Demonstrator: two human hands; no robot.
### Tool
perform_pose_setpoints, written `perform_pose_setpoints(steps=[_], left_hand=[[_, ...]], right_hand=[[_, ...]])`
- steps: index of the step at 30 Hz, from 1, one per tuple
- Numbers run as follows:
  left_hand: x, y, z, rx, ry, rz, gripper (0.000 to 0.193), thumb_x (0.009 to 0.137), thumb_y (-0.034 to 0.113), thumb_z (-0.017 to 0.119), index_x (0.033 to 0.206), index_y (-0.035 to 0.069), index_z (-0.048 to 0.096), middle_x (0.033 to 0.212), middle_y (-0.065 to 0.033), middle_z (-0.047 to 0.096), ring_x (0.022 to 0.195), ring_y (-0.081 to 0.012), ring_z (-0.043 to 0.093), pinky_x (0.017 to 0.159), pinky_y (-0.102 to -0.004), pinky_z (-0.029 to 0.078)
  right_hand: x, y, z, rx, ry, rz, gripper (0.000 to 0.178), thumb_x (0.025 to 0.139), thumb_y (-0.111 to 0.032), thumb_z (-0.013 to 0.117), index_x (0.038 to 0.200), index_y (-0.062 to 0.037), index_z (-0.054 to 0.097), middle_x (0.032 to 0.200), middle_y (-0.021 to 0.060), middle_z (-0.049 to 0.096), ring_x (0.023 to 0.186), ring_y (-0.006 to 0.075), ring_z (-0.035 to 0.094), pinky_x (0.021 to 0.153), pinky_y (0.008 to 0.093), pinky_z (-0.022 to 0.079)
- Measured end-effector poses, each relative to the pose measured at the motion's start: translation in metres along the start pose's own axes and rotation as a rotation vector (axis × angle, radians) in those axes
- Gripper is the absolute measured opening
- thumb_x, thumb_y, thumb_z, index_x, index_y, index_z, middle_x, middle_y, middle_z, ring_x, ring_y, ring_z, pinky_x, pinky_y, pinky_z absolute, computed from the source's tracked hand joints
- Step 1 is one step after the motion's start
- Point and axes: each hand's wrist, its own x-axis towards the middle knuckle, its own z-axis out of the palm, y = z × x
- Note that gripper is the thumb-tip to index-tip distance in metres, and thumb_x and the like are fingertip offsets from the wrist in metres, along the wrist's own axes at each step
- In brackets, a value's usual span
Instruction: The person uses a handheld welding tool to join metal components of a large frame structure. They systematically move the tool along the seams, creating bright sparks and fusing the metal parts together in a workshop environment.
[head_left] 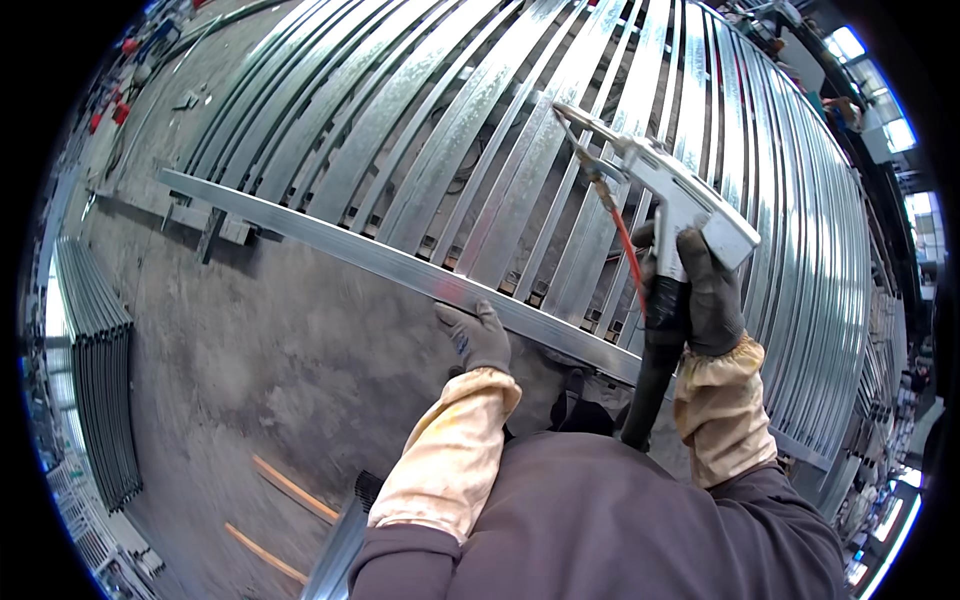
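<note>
My right hand (708, 290), in a dark grey glove, is closed round the grip of a silver-white handheld welding gun (690, 190). The gun points up and left, its nozzle above the metal strips. A thin red line runs along its side, and a thick black hose (660, 370) trails down from the grip. My left hand (478, 335), gloved too, has its fingers stretched out at the near edge of a long galvanized rail (380, 262), seemingly touching it. Many parallel galvanized slats (440, 170) meet that rail at their near ends. Faint red patches show on the rail and a slat.
Stacked dark metal sections (103, 410) stand at the left. Two wooden strips (295, 488) lie on the concrete floor (230, 340) beside another metal profile (340, 550) close to my left arm. A support (210, 230) juts out below the rail's left end. Red items lie at far left.
</note>
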Motion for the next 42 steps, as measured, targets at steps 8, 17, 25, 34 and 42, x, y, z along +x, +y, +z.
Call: perform_pose_setpoints(steps=[8, 17, 25, 34, 42], left_hand=[[0.098, 0.037, -0.106, 0.182, -0.035, 0.334, 0.067, 0.086, 0.031, 0.069, 0.140, 0.002, 0.041, 0.137, -0.0249, 0.046, 0.138, -0.0403, 0.036, 0.116, -0.0463, 0.029], [0.172, 0.100, -0.057, 0.745, -0.381, 0.408, 0.093, 0.075, 0.047, 0.076, 0.150, 0.011, 0.033, 0.156, -0.0140, 0.027, 0.149, -0.0347, 0.017, 0.123, -0.0483, 0.010], [0.186, 0.129, -0.037, 0.940, -0.516, 0.428, 0.101, 0.076, 0.054, 0.075, 0.154, 0.014, 0.025, 0.161, -0.0129, 0.021, 0.152, -0.0350, 0.010, 0.123, -0.0513, 0.008], [0.196, 0.132, -0.039, 0.921, -0.519, 0.478, 0.100, 0.072, 0.047, 0.081, 0.150, 0.013, 0.028, 0.156, -0.0149, 0.023, 0.149, -0.0361, 0.017, 0.120, -0.0533, 0.017], [0.222, 0.154, -0.037, 1.008, -0.782, 0.663, 0.113, 0.072, 0.055, 0.078, 0.158, 0.017, 0.017, 0.165, -0.0147, 0.009, 0.153, -0.0362, 0.002, 0.122, -0.0553, 0.002]], right_hand=[[-0.004, -0.086, 0.065, -0.112, 0.102, -0.323, 0.052, 0.101, -0.042, 0.053, 0.122, 0.0061, 0.053, 0.091, 0.0155, 0.066, 0.065, 0.0141, 0.064, 0.049, 0.0236, 0.053], [0.018, -0.139, 0.040, 0.221, 0.018, -0.557, 0.059, 0.101, -0.052, 0.044, 0.120, 0.0035, 0.054, 0.083, 0.0135, 0.067, 0.068, 0.0170, 0.070, 0.051, 0.0252, 0.061], [0.085, -0.155, 0.020, 0.303, 0.100, -0.599, 0.054, 0.100, -0.051, 0.050, 0.109, 0.0025, 0.056, 0.084, 0.0168, 0.067, 0.068, 0.0182, 0.070, 0.046, 0.0257, 0.060], [0.117, -0.158, 0.021, 0.276, 0.137, -0.612, 0.064, 0.103, -0.050, 0.042, 0.121, 0.0112, 0.050, 0.084, 0.0174, 0.067, 0.063, 0.0149, 0.068, 0.052, 0.0235, 0.058], [0.088, -0.171, 0.041, 0.235, 0.364, -0.597, 0.067, 0.102, -0.051, 0.047, 0.131, 0.0101, 0.046, 0.075, 0.0093, 0.060, 0.064, 0.0162, 0.059, 0.052, 0.0246, 0.052]])
